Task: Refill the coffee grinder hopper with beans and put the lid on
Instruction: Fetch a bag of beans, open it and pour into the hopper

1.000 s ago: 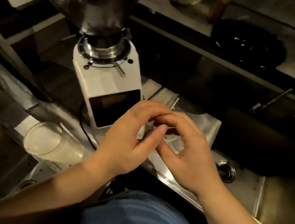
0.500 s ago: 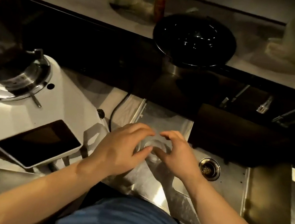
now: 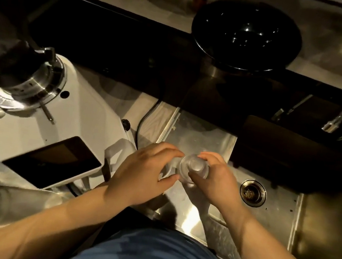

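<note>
Both hands (image 3: 146,175) (image 3: 216,179) gripping a small clear container (image 3: 192,169) over the steel worktop (image 3: 275,214) beside the grinder (image 3: 53,123), probably to open it.

Both forearms enter from the lower edge of the view, bare to the elbow, and converge toward the centre. The left hand (image 3: 144,174) lies palm down, fingers arched forward and thumb extended to the right, its fingertips and thumb touching the side of a small clear cup (image 3: 193,168). The right hand (image 3: 216,182) faces it from the other side, wrist bent inward, fingers curled over the cup's top rim and thumb beneath. The two hands nearly meet, with the fingertips close together above the cup.
</note>
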Available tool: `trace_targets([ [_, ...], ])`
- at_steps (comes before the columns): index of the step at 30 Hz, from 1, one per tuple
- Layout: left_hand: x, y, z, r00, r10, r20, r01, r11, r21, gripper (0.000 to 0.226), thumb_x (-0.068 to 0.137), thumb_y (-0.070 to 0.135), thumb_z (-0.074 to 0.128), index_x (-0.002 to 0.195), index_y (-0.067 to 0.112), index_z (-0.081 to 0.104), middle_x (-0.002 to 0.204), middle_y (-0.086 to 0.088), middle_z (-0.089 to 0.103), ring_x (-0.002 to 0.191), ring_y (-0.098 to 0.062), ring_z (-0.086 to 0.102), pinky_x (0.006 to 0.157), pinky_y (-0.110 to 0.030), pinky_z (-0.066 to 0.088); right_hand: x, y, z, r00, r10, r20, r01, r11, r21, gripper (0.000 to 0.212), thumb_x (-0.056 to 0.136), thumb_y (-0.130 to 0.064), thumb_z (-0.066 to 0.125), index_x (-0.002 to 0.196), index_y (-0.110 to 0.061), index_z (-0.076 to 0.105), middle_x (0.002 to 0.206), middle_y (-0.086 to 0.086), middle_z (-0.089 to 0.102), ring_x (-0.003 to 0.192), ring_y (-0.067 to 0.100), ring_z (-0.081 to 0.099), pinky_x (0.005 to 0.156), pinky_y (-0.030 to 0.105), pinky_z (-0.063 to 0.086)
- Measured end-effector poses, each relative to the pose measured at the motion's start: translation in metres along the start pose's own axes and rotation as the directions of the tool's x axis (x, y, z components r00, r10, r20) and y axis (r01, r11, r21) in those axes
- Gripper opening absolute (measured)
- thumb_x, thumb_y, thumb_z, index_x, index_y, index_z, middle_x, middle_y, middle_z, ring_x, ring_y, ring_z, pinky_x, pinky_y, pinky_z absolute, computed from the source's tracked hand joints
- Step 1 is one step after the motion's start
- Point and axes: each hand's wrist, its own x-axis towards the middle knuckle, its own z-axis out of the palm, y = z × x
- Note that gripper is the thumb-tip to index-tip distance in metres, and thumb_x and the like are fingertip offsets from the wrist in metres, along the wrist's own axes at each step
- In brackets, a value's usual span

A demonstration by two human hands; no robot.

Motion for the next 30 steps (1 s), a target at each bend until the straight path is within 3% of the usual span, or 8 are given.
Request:
trace_targets([
  [3, -0.005, 0.003, -0.005, 0.997, -0.008, -0.078, 0.005, 0.999, -0.039, 0.057, 0.095, 0.046, 0.073, 0.147, 0.025, 0.063, 0.146, 0.012, 0.061, 0.133, -0.007, 0.060, 0.110, -0.024, 0.051, -0.011, -0.027, -0.029, 0.994, -0.050, -0.101, 0.051, 0.999, 0.006, 0.049, 0.086, -0.029, 0.087, 0.132, -0.024, 0.070, 0.142, -0.010, 0.060, 0.126, 0.017, 0.065, 0.105, 0.033, 0.051],
  [6, -0.007, 0.010, -0.013, 0.993, -0.046, -0.106, 0.035, 0.994, -0.103, 0.073, 0.091, 0.049, 0.079, 0.156, 0.031, 0.049, 0.157, 0.018, 0.048, 0.139, 0.009, 0.041, 0.110, -0.004, 0.030, -0.025, -0.064, -0.056, 0.975, -0.147, -0.168, 0.148, 0.989, -0.005, 0.050, 0.084, -0.030, 0.087, 0.130, -0.027, 0.068, 0.142, -0.014, 0.059, 0.129, 0.010, 0.059, 0.108, 0.038, 0.052],
  [10, -0.013, 0.023, -0.032, 0.975, 0.013, -0.224, -0.051, 0.985, -0.168, 0.093, 0.085, 0.052, 0.084, 0.162, 0.033, 0.036, 0.164, 0.017, 0.037, 0.146, 0.017, 0.024, 0.117, 0.001, 0.018, -0.056, -0.117, -0.077, 0.928, -0.284, -0.243, 0.304, 0.951, 0.052, 0.049, 0.083, -0.040, 0.085, 0.127, -0.031, 0.066, 0.139, -0.021, 0.058, 0.128, -0.006, 0.054, 0.102, 0.013, 0.045],
  [13, -0.030, 0.028, -0.054, 0.918, 0.089, -0.386, -0.162, 0.973, -0.161, 0.095, 0.082, 0.053, 0.080, 0.161, 0.028, 0.033, 0.162, 0.013, 0.038, 0.150, 0.010, 0.028, 0.125, -0.009, 0.023, -0.082, -0.156, -0.078, 0.873, -0.401, -0.277, 0.436, 0.897, 0.077, 0.049, 0.083, -0.030, 0.089, 0.127, -0.027, 0.068, 0.137, -0.019, 0.061, 0.134, -0.005, 0.054, 0.105, 0.007, 0.041],
  [19, -0.083, 0.021, -0.094, 0.755, 0.159, -0.636, -0.292, 0.950, -0.109, 0.086, 0.086, 0.033, 0.086, 0.157, 0.013, 0.043, 0.158, -0.006, 0.051, 0.150, -0.019, 0.050, 0.122, -0.042, 0.046, -0.110, -0.212, -0.063, 0.734, -0.611, -0.297, 0.660, 0.744, 0.102, 0.055, 0.082, -0.015, 0.093, 0.131, -0.015, 0.070, 0.142, -0.004, 0.063, 0.140, 0.008, 0.057, 0.113, 0.019, 0.045],
  [24, -0.138, -0.002, -0.114, 0.627, 0.120, -0.770, -0.198, 0.980, -0.008, 0.084, 0.082, 0.026, 0.094, 0.150, 0.006, 0.049, 0.150, -0.015, 0.059, 0.143, -0.028, 0.056, 0.118, -0.051, 0.048, -0.115, -0.255, -0.023, 0.641, -0.742, -0.195, 0.767, 0.627, 0.136, 0.064, 0.082, -0.021, 0.093, 0.139, -0.015, 0.065, 0.150, -0.001, 0.058, 0.145, 0.013, 0.054, 0.117, 0.032, 0.048],
  [27, -0.173, -0.015, -0.116, 0.542, 0.051, -0.839, -0.114, 0.993, -0.013, 0.074, 0.087, 0.032, 0.092, 0.146, 0.004, 0.056, 0.149, -0.008, 0.060, 0.140, -0.028, 0.060, 0.112, -0.056, 0.052, -0.117, -0.280, 0.007, 0.578, -0.807, -0.123, 0.815, 0.565, 0.124, 0.070, 0.080, -0.023, 0.096, 0.142, -0.012, 0.064, 0.150, 0.001, 0.058, 0.146, 0.016, 0.054, 0.117, 0.039, 0.049],
  [30, -0.208, -0.036, -0.115, 0.497, -0.063, -0.865, 0.044, 0.998, -0.048, 0.078, 0.082, 0.033, 0.095, 0.144, 0.004, 0.059, 0.146, -0.009, 0.063, 0.137, -0.029, 0.063, 0.108, -0.057, 0.053, -0.117, -0.305, 0.038, 0.528, -0.849, -0.029, 0.844, 0.521, 0.125, 0.069, 0.081, -0.028, 0.096, 0.142, -0.014, 0.065, 0.149, -0.001, 0.060, 0.143, 0.015, 0.056, 0.115, 0.041, 0.050],
])
